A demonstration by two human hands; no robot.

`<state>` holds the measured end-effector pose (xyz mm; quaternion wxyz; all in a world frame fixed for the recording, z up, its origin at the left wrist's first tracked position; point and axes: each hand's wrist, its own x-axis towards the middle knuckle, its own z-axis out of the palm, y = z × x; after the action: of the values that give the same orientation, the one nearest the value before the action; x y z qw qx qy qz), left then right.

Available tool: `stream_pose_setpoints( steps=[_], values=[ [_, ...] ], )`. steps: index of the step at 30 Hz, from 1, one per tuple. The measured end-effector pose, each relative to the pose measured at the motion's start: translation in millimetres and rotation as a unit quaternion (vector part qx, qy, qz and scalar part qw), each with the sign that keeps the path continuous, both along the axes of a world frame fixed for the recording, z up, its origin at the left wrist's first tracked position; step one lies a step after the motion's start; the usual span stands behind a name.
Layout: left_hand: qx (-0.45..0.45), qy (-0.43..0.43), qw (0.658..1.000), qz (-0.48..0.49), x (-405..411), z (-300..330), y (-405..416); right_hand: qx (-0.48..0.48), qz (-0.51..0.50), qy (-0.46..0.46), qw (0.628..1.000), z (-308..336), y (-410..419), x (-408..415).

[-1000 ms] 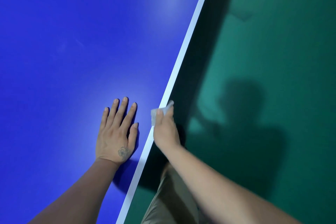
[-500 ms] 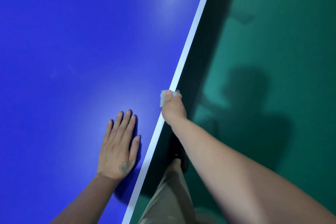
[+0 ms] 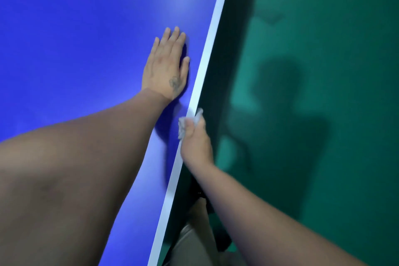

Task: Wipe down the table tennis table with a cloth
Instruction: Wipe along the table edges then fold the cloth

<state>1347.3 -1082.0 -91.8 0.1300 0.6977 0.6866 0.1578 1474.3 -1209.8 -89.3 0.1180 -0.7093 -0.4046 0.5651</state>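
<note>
Cloth (image 3: 183, 125) mostly hidden inside right hand (image 3: 197, 142) at table (image 3: 86, 28) edge.

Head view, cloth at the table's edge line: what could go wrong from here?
1. The cloth is a small wad pinched by the right hand right at the white edge line; it might slip off onto the green floor.
2. The left hand lies flat on the blue tabletop and could leave prints on it.
</note>
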Motion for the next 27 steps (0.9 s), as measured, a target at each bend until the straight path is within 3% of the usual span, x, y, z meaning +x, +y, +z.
stream_pose_setpoints(
  steps=[5,19,23,27],
  values=[
    [-0.001,0.045,0.998,0.043,10.2,-1.7,24.2,-0.015,-0.043,0.011,0.999,2.5,2.2,-9.8],
    [0.025,0.064,0.997,0.048,8.1,-7.7,30.8,0.030,-0.116,0.029,0.992,-0.1,236.9,-3.0],
    [0.022,0.062,0.997,0.049,9.0,-7.5,31.1,0.034,-0.084,-0.001,0.996,-0.3,233.6,0.3],
    [0.023,0.062,0.996,0.054,9.4,-8.6,32.8,0.014,-0.028,-0.013,0.999,3.2,166.9,2.7]
  ],
)
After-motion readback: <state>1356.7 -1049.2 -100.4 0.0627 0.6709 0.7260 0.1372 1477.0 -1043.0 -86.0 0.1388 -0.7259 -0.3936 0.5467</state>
